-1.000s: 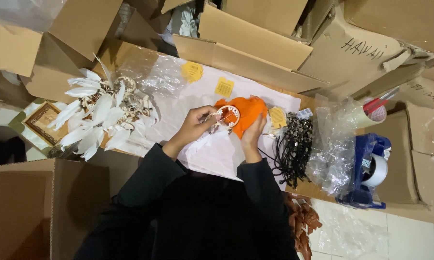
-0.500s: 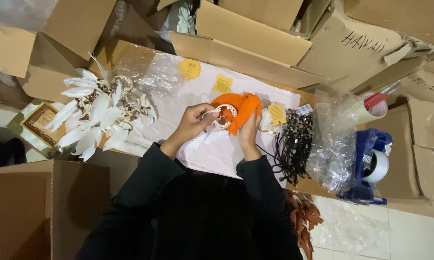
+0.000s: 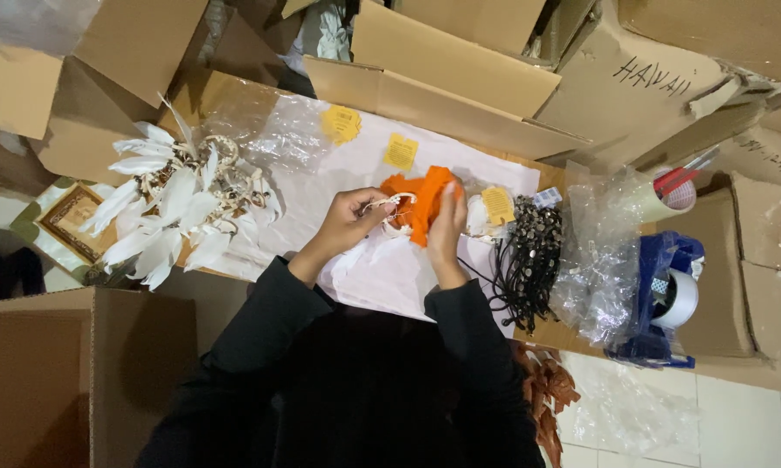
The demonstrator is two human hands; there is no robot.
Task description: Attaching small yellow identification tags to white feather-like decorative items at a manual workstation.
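Observation:
My left hand (image 3: 347, 221) pinches a small white woven ring of a dreamcatcher (image 3: 388, 208), whose white feathers hang down over the white sheet (image 3: 382, 277). My right hand (image 3: 447, 225) grips a bunch of orange feathers (image 3: 421, 195) right beside that ring. Both hands meet above the middle of the sheet, sleeves black.
A pile of white-feather dreamcatchers (image 3: 178, 204) lies left. Yellow tags (image 3: 341, 123) (image 3: 400, 152) (image 3: 498, 205) lie on the sheet. Black beaded cords (image 3: 529, 260), crumpled clear plastic (image 3: 602, 260) and a blue tape dispenser (image 3: 667, 299) sit right. Cardboard boxes (image 3: 460, 61) ring the work surface.
The hands and the orange feathers stay together; the orange bunch has turned slightly, with the right hand now covering more of it. The view shifted a little.

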